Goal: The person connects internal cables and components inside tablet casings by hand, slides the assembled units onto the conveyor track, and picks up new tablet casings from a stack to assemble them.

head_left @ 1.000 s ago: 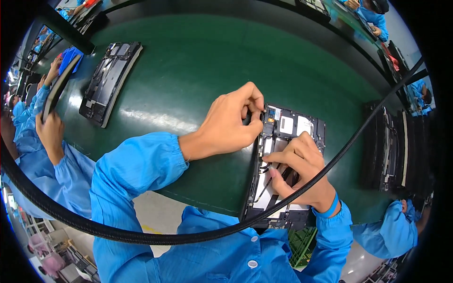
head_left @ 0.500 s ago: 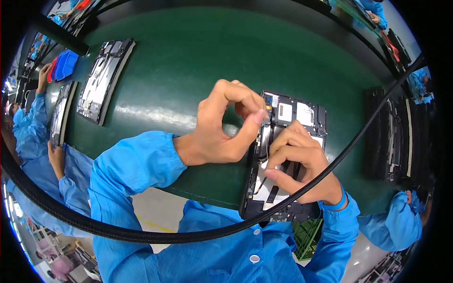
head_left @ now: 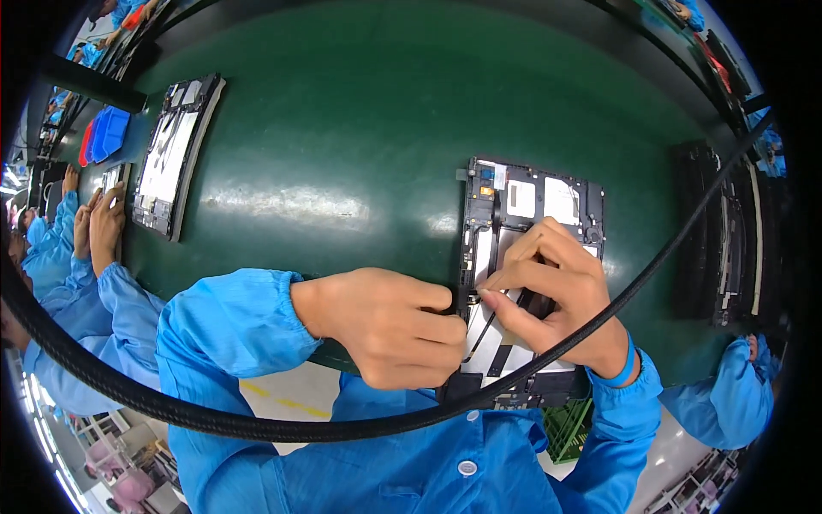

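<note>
An opened tablet [head_left: 520, 199], black-framed with silver and white inner parts, lies on the green table under my hands. My right hand [head_left: 556, 287], wearing a blue wristband, rests over its middle. Thumb and index finger pinch together at the upper end of a thin black cable [head_left: 481, 336] near the tablet's left side. My left hand [head_left: 385, 330] is at the tablet's lower left edge, knuckles up and fingers curled. Its fingertips are turned away, so whatever they hold is hidden.
Another opened tablet [head_left: 175, 154] lies at the left, near blue and red bins [head_left: 109, 134]. A co-worker's hands [head_left: 104, 223] work on a further device there. Dark device parts stand stacked [head_left: 728, 236] at the right. A thick black cable [head_left: 342, 431] sweeps across the foreground.
My left hand has come down from above the tablet's upper left to its lower left edge, turning knuckles up. My right hand moved slightly up. The co-worker's hands have come together.
</note>
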A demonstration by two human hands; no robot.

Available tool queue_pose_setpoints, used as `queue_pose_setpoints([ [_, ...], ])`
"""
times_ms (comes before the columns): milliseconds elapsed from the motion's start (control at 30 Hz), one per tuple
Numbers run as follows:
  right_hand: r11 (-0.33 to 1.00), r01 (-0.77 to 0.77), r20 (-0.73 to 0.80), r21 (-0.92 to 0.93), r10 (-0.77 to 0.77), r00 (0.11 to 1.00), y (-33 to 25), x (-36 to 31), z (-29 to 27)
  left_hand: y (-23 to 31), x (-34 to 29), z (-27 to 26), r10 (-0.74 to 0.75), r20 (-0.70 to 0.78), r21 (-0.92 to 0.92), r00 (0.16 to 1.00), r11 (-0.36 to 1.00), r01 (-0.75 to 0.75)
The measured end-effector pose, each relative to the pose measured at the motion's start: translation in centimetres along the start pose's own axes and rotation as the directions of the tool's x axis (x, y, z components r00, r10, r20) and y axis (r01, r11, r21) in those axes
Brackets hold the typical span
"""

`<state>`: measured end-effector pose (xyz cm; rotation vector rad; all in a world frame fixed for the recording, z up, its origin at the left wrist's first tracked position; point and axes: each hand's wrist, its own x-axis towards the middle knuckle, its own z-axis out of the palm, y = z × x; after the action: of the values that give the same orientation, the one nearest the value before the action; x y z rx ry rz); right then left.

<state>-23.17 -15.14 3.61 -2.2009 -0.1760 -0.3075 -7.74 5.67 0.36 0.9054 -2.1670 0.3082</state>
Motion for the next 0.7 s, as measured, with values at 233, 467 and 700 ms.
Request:
queue_pose_setpoints([
  [233, 1.000, 0.002, 0.006, 0.012, -0.002, 1.000, 0.3, 0.1, 0.1, 0.2, -0.2, -0.8, -0.082, 0.075, 0.005, 0.994, 0.997, 0.082],
  [467, 0.999, 0.007, -0.017, 0.046, -0.006, 1.000, 0.4, 0.0, 0.1, -0.3, 0.1, -0.9, -0.007, 0.115, 0.080, 0.993, 0.997, -0.002],
  [700, 0.992, -0.056, 0.000, 0.115, 0.056, 0.998, 0.3, 0.8, 0.4, -1.8, -0.3, -1.3, -0.054, 0.101, 0.112, 0.993, 0.993, 0.043],
])
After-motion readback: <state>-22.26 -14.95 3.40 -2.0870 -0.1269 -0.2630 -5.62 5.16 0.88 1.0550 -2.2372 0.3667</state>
